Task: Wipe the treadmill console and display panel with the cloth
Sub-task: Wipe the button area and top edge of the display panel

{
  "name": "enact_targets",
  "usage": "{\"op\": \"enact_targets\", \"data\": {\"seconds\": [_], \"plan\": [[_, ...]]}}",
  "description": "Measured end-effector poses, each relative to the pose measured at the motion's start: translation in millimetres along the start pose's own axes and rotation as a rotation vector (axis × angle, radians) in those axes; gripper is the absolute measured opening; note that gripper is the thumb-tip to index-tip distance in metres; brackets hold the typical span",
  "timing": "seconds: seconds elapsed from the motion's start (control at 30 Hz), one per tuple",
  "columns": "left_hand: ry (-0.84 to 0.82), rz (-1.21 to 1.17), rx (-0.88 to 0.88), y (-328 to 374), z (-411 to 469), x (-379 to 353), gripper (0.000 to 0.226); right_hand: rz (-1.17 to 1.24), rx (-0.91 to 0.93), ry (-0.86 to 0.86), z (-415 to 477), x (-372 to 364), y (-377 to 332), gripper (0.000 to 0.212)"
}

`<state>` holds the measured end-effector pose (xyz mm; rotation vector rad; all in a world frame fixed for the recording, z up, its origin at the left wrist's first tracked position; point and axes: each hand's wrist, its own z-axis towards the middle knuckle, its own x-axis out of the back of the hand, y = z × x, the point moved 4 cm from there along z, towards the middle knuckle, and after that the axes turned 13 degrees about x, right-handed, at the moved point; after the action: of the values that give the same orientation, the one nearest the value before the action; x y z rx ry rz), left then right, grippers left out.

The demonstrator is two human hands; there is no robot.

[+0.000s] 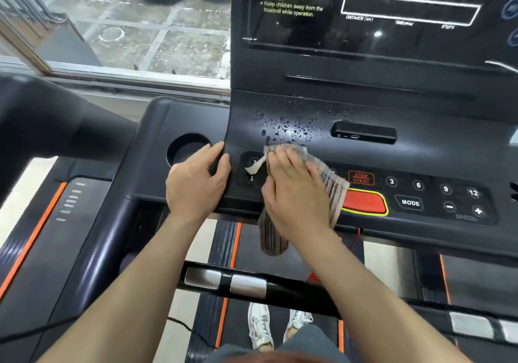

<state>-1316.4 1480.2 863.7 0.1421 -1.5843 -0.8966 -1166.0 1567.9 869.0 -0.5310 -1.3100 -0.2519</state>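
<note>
The black treadmill console (420, 149) fills the middle, with the dark display panel (350, 12) above it. Water droplets (291, 127) speckle the console's left slope. My right hand (294, 191) lies flat on a striped brown-grey cloth (335, 186), pressing it onto the button strip left of the red stop button (364, 201). One end of the cloth hangs over the console's front edge. My left hand (196, 183) rests with relaxed fingers on the console's left edge, beside the round cup holder (185, 149).
Buttons marked 3, 6, 9, 12, MODE, minus and plus (437, 194) run right of the cloth. A small black device (364, 132) sits in a console slot. The handlebar with silver sensors (238, 281) crosses below my arms. A window (112, 26) is at left.
</note>
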Motion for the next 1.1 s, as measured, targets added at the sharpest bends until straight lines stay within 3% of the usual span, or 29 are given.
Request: {"op": "enact_targets", "data": {"seconds": [0.13,0.2,0.37,0.53,0.7,0.87,0.93,1.1], "plan": [[0.036,0.032,-0.087,0,3,-3,0.038,-0.018,0.002,0.001,-36,3,1,0.056],[0.067,0.066,-0.048,10,5,-9,0.038,-0.017,0.003,0.008,-52,7,7,0.052],[0.042,0.150,0.160,34,5,-22,0.034,-0.019,-0.067,-0.062,14,9,28,0.056],[0.044,0.106,0.157,27,5,-22,0.026,-0.048,-0.060,-0.097,-63,17,26,0.057],[0.069,0.106,0.130,29,5,-22,0.026,-0.056,-0.209,-0.037,-14,17,47,0.062],[0.111,0.069,0.115,26,4,-23,0.026,0.003,0.094,-0.159,17,-10,-21,0.059],[0.139,0.067,0.091,27,3,-23,0.030,0.000,0.113,-0.133,-2,4,8,0.059],[0.161,0.082,0.088,29,0,-22,0.020,-0.101,-0.093,-0.178,-43,27,80,0.064]]}}
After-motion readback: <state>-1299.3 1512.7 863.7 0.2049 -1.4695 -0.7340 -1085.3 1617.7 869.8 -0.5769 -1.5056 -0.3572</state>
